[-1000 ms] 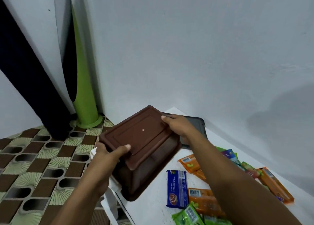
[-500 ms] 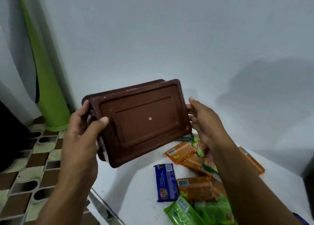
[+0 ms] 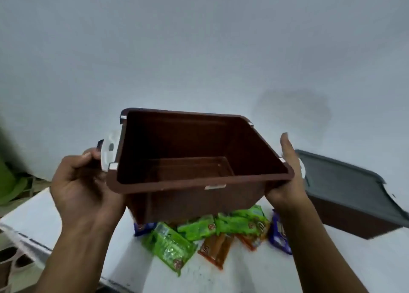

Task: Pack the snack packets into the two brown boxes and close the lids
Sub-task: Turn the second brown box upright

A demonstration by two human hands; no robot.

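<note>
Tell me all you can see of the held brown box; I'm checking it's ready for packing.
The brown box looks like smooth plastic, rectangular, with walls tapering to a smaller floor. It is lidless and empty, tilted so its opening faces the camera, and held over the snack packets. A white latch shows at its left end, and small white tabs sit on the rim. The left hand grips the left end; the right hand presses flat against the right end.
</note>
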